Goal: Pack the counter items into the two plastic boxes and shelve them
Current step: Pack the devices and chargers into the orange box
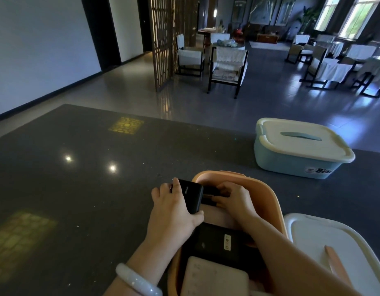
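An open orange plastic box stands at the near edge of the dark counter. My left hand grips a black power bank over the box's left rim. My right hand reaches into the box, its fingers curled on small dark items beside the power bank. Lower in the box lie a black device with a white label and a cream flat device. A blue box with its white lid closed sits at the far right.
The orange box's white lid lies on the counter to its right. The counter's left half is bare and reflective. Beyond the counter are a tiled floor, a lattice screen and several chairs with tables.
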Motion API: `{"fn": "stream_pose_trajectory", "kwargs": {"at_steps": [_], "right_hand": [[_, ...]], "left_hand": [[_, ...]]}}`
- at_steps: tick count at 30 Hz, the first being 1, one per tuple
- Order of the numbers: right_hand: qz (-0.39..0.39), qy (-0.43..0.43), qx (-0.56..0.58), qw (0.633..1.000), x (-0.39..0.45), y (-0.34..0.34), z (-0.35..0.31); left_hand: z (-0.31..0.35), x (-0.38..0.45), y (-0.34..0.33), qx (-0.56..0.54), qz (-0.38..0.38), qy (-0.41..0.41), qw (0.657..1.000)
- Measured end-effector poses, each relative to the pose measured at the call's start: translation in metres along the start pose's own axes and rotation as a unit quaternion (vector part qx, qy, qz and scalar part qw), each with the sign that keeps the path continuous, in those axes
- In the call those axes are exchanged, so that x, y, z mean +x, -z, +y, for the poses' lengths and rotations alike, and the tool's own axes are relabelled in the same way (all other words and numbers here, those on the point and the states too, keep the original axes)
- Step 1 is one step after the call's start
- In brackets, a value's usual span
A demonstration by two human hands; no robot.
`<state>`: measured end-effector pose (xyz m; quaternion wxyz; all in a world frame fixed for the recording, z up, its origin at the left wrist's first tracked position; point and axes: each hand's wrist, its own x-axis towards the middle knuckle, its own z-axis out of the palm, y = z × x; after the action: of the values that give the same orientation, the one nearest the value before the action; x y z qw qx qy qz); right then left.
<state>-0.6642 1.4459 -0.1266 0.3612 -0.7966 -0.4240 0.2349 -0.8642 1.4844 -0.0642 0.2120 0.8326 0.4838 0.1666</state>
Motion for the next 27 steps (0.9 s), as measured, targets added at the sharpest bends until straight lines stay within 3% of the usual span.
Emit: {"fn": "stream_pose_trajectory", "kwargs": {"at_steps": [16, 27], "right_hand": [[-0.064, 0.006, -0.036, 0.997, 0.001, 0.010, 0.002], [-0.063, -0.011, -0.056, 0.996, -0.005, 0.013, -0.005]], "left_hand": [[0.000, 0.002, -0.004, 0.006, 0.003, -0.001, 1.000], [0.003, 0.002, 0.001, 0.008, -0.013, 0.010, 1.000]]}}
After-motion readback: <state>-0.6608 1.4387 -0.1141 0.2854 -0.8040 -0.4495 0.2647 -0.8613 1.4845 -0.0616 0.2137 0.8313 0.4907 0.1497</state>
